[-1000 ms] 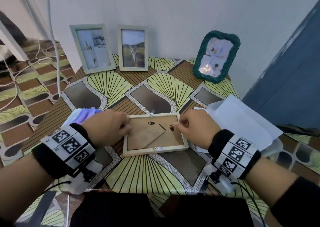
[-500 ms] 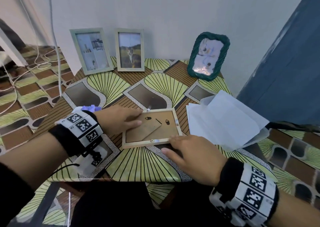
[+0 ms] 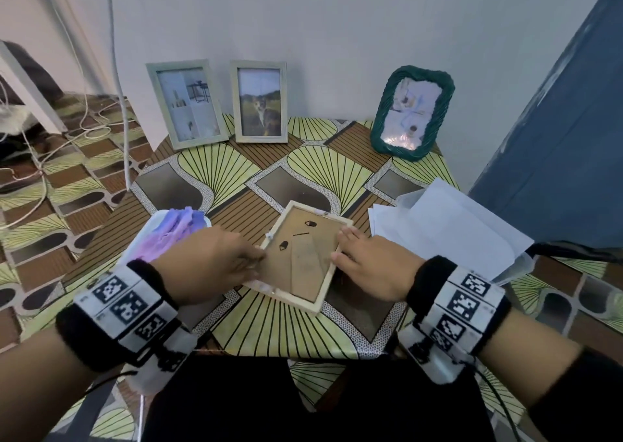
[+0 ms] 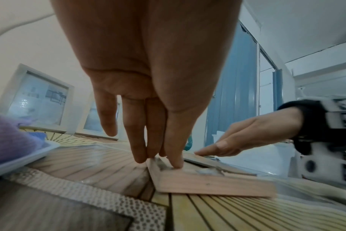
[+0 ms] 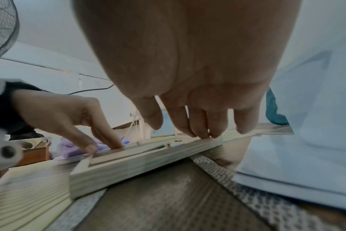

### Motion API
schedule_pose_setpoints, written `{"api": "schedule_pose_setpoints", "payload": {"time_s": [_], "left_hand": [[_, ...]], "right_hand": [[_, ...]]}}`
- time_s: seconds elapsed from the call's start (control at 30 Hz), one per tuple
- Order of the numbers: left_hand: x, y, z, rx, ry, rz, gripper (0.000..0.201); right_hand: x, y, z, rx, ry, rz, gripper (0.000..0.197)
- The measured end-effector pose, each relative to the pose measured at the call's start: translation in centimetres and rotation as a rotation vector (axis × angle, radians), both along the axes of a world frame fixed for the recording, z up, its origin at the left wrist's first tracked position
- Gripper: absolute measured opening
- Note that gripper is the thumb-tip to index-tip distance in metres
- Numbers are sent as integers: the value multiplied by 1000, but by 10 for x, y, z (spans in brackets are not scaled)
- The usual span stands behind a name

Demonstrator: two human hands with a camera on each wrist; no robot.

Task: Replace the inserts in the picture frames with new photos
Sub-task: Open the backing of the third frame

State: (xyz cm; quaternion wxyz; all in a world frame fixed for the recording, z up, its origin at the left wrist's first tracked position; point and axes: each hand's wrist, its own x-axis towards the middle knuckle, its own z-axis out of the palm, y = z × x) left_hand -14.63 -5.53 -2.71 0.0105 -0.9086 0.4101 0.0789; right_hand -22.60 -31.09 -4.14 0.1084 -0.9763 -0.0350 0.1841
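Face-down pale wooden picture frame [image 3: 301,255] between both hands, on the patterned table [image 3: 303,327].

We've got the left hand [image 3: 215,266] with fingers straight and together, tips on the frame's left rail; the right hand [image 3: 369,266] lies loosely spread, fingertips [image 5: 199,132] on the right rail. The frame sits just left of the white paper stack [image 3: 448,229]. It looks light and stiff, possibly with fragile glass underneath, so we'd hold the wooden rails and lift only the brown backing board [image 3: 303,256].

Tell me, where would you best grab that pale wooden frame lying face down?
Take the pale wooden picture frame by its two long side rails, one hand from each side. It lies flat with its brown backing up, so only the raised outer edges offer a grip.
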Motion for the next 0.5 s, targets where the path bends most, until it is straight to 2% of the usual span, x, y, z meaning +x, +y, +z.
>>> {"api": "schedule_pose_setpoints", "payload": {"time_s": [0.13, 0.27, 0.4, 0.5], "left_hand": [[-17, 2, -2, -103, 4, -11, 25], [-24, 3, -5, -118, 13, 20, 39], [-19, -2, -3, -187, -21, 22, 34], [-10, -14, 0, -293, -30, -25, 28]], "right_hand": [[19, -3, -2, 43, 6, 4, 55], [25, -5, -6, 89, -23, 3, 56], [15, -11, -4, 164, -80, 10, 57], [-1, -14, -2, 198, -119, 36, 71]]}}
